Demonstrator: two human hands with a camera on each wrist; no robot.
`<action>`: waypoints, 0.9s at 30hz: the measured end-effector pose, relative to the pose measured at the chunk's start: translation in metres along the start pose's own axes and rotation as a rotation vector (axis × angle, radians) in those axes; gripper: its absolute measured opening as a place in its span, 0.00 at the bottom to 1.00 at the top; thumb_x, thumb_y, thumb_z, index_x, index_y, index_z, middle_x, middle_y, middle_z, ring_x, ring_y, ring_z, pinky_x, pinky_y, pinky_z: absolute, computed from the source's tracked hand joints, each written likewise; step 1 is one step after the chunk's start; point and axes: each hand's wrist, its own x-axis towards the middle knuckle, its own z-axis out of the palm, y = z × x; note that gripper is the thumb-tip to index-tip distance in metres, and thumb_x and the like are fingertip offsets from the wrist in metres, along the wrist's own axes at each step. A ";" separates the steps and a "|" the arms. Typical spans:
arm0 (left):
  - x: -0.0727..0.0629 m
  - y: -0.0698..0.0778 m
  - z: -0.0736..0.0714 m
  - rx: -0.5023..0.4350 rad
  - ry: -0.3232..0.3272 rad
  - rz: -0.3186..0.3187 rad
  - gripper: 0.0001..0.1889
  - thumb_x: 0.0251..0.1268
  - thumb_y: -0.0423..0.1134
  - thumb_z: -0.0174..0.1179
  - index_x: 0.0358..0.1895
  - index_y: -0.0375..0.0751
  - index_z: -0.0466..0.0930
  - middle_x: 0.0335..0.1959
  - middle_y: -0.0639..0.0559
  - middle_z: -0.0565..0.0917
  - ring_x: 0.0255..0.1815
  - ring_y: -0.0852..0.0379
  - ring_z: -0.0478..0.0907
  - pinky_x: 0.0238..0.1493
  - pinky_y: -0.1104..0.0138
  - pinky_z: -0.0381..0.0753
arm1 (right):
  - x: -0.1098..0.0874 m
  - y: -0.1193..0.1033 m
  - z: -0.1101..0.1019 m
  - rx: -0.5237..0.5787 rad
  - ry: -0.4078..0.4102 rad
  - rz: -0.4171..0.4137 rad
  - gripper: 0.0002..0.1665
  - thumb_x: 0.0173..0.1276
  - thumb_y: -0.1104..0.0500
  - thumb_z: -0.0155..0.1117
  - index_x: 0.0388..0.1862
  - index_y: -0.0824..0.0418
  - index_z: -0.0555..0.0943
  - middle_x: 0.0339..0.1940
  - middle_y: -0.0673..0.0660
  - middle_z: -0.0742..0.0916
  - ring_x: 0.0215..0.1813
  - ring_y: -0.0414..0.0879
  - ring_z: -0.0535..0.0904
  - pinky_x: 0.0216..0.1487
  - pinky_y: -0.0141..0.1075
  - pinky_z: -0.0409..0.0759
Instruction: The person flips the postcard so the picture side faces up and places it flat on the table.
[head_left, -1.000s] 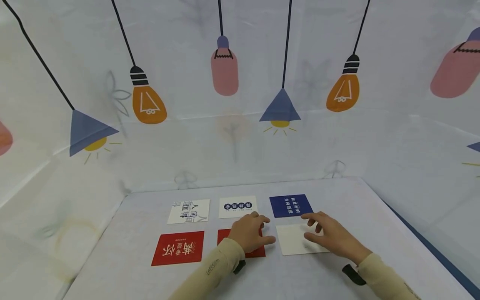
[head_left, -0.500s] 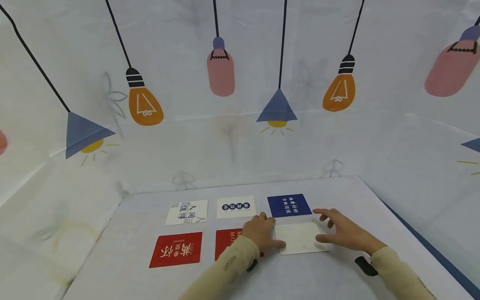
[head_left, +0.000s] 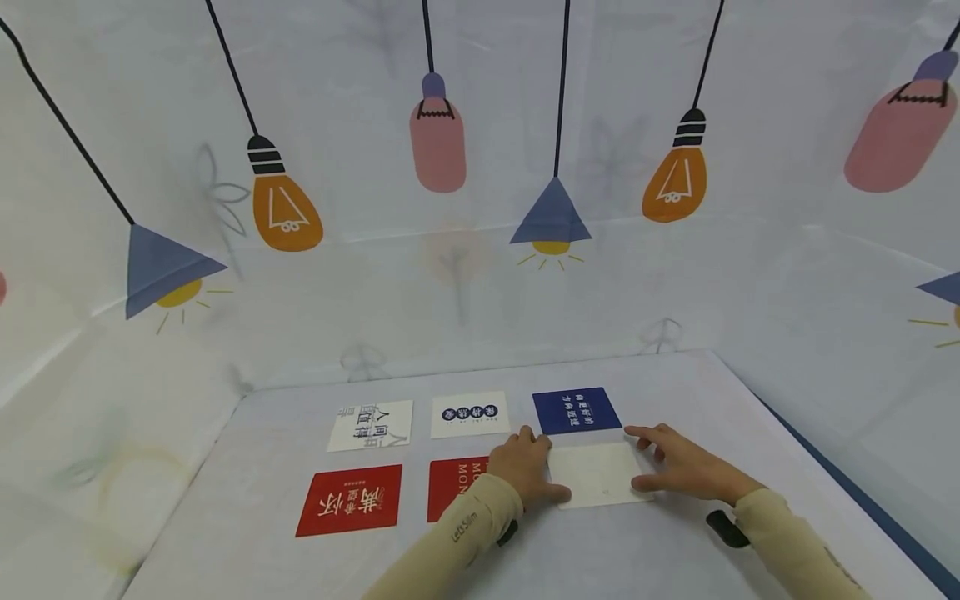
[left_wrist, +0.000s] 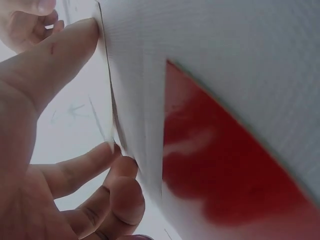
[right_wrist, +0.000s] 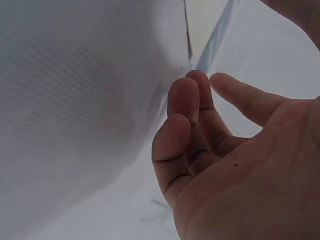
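A blank cream card [head_left: 596, 477] lies on the white table between my two hands. My left hand [head_left: 519, 468] is at its left edge. In the left wrist view, the thumb and index fingertips touch this edge [left_wrist: 104, 75] at two spots, spread apart, while the other fingers curl loosely. Over the card's right side, my right hand [head_left: 681, 468] has thumb and index finger spread, close to the edge. Its other fingers are bent and hold nothing in the right wrist view. Partly covered by my left hand and sleeve is a red card [head_left: 452, 490] with pale lettering.
Behind my hands lie a dark blue card [head_left: 576, 410], a white card with blue circles [head_left: 470, 423] and a white card with blue characters [head_left: 372, 423]. Another red card [head_left: 352, 500] is at the left. A lamp-patterned sheet [head_left: 360, 283] stands behind the table.
My left hand has moved right, from over the red card to the cream card's left edge. My right hand has shifted right to its right edge, uncovering more of the card.
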 end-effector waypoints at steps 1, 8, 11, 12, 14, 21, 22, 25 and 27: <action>0.000 0.000 0.000 -0.010 0.002 0.000 0.41 0.46 0.69 0.74 0.61 0.48 0.81 0.46 0.50 0.80 0.38 0.56 0.75 0.37 0.62 0.81 | 0.001 0.001 0.000 -0.005 -0.001 -0.002 0.52 0.54 0.45 0.81 0.74 0.61 0.70 0.53 0.57 0.78 0.48 0.51 0.72 0.46 0.45 0.77; 0.001 0.001 0.006 -0.059 0.015 -0.004 0.41 0.44 0.68 0.76 0.61 0.50 0.78 0.48 0.51 0.81 0.39 0.57 0.76 0.39 0.63 0.82 | 0.003 0.006 0.000 0.003 0.008 -0.073 0.45 0.59 0.47 0.79 0.71 0.64 0.73 0.49 0.54 0.80 0.46 0.49 0.73 0.45 0.42 0.76; 0.001 0.001 0.008 -0.066 0.020 -0.009 0.41 0.43 0.68 0.76 0.60 0.50 0.77 0.47 0.51 0.81 0.38 0.57 0.76 0.38 0.64 0.81 | 0.003 0.008 0.001 0.014 0.022 -0.120 0.41 0.61 0.49 0.78 0.68 0.65 0.75 0.46 0.52 0.80 0.45 0.48 0.73 0.44 0.38 0.75; 0.000 0.001 0.008 -0.070 0.021 -0.010 0.41 0.43 0.68 0.76 0.60 0.50 0.77 0.47 0.51 0.81 0.38 0.57 0.76 0.37 0.64 0.81 | 0.003 0.008 0.002 0.021 0.028 -0.127 0.40 0.61 0.49 0.77 0.67 0.66 0.75 0.45 0.52 0.80 0.45 0.47 0.73 0.44 0.37 0.75; -0.001 0.001 0.007 -0.078 0.025 -0.015 0.41 0.43 0.67 0.77 0.60 0.50 0.77 0.47 0.51 0.81 0.38 0.57 0.77 0.37 0.64 0.81 | 0.004 0.009 0.003 0.049 0.034 -0.138 0.39 0.61 0.51 0.77 0.66 0.66 0.76 0.44 0.51 0.80 0.44 0.47 0.73 0.43 0.35 0.75; -0.004 0.002 0.006 -0.103 0.065 -0.017 0.43 0.46 0.64 0.77 0.64 0.48 0.74 0.48 0.49 0.80 0.37 0.57 0.77 0.39 0.64 0.82 | 0.004 0.009 0.007 0.099 0.078 -0.125 0.36 0.60 0.52 0.79 0.63 0.62 0.75 0.42 0.52 0.79 0.42 0.46 0.74 0.40 0.33 0.75; -0.005 0.002 0.005 -0.102 0.077 -0.014 0.43 0.48 0.64 0.76 0.65 0.47 0.73 0.48 0.49 0.80 0.36 0.58 0.77 0.39 0.64 0.82 | 0.004 0.008 0.007 0.103 0.087 -0.118 0.36 0.59 0.52 0.79 0.63 0.62 0.75 0.42 0.52 0.78 0.42 0.46 0.74 0.40 0.33 0.75; -0.006 0.000 0.004 -0.149 0.096 -0.022 0.40 0.53 0.61 0.74 0.67 0.46 0.73 0.42 0.51 0.83 0.29 0.59 0.75 0.32 0.65 0.80 | 0.003 0.007 0.006 0.112 0.122 -0.131 0.36 0.60 0.53 0.79 0.63 0.62 0.75 0.42 0.52 0.78 0.41 0.45 0.75 0.39 0.33 0.75; -0.006 -0.002 0.005 -0.212 0.088 -0.041 0.37 0.58 0.60 0.71 0.67 0.46 0.73 0.32 0.53 0.83 0.24 0.59 0.73 0.26 0.67 0.75 | 0.002 0.007 0.006 0.118 0.145 -0.145 0.35 0.60 0.53 0.79 0.62 0.61 0.75 0.42 0.52 0.77 0.40 0.44 0.75 0.38 0.32 0.74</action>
